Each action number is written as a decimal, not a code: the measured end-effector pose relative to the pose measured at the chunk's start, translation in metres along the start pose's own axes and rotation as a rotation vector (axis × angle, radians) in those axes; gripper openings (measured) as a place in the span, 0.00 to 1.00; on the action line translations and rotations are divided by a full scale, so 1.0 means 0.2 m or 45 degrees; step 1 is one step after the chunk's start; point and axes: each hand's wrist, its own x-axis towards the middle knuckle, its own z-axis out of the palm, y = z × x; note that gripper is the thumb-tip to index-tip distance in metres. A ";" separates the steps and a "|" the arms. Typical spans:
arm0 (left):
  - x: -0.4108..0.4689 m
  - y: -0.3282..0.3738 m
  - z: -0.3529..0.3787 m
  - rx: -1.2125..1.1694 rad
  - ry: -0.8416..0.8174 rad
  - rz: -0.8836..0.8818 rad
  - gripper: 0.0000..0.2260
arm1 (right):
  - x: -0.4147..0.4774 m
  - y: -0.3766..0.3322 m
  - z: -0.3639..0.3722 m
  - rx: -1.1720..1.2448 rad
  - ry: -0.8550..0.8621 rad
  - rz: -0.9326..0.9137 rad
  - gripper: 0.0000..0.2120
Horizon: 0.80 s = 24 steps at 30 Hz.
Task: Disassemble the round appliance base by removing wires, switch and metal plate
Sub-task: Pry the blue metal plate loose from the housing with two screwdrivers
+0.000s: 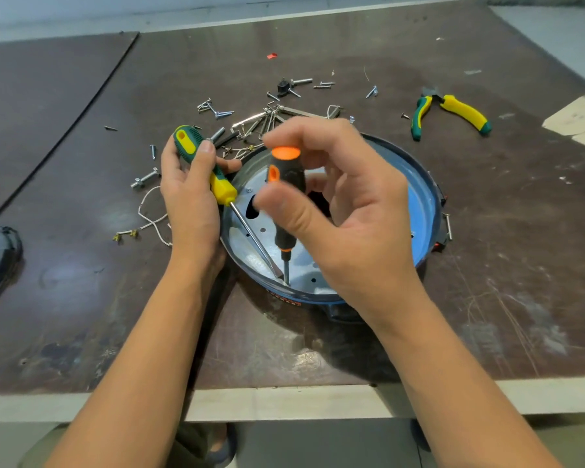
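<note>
A person's two hands work inside a round appliance base that sits on the scuffed brown surface, right in front of them. The left hand grips the handle of a green-and-yellow screwdriver, its flat blade slanting down to the near rim. The fingers of the right hand pinch an orange-and-black screwdriver, held upright with its tip on the metal plate just beside that blade.

The step looks like freeing the plate. It calls for a plumb, firmly seated driver and only gentle levering with the flat blade (a slip could gouge the wall).

The base is a shallow dish with a blue inner wall and dark outer rim. Its silvery plate is pierced with small holes and larger dark cut-outs. Loose screws, a white wire and pliers lie beyond it.
</note>
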 end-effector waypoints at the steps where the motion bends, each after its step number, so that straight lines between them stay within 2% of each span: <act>1: 0.00 0.00 0.00 -0.007 -0.004 -0.010 0.19 | 0.00 0.00 0.00 -0.022 0.034 0.000 0.14; 4: 0.00 0.01 0.01 -0.060 0.005 -0.045 0.18 | -0.01 0.01 -0.01 -0.045 0.109 -0.021 0.14; 9: -0.01 0.01 0.01 -0.038 0.030 0.004 0.17 | 0.00 0.02 0.01 -0.068 -0.054 -0.043 0.15; 12: -0.01 0.02 0.01 -0.057 0.034 -0.028 0.18 | 0.01 0.01 0.01 -0.074 -0.012 -0.020 0.10; 16: -0.02 0.03 0.01 -0.103 0.009 -0.084 0.19 | 0.00 0.01 0.00 -0.112 0.080 -0.024 0.14; 21: -0.03 0.03 0.02 -0.154 0.003 -0.121 0.17 | -0.01 0.02 -0.01 -0.059 0.023 0.013 0.14; 24: -0.02 0.03 0.01 -0.117 0.003 -0.094 0.16 | 0.00 0.00 0.01 -0.059 0.031 0.014 0.10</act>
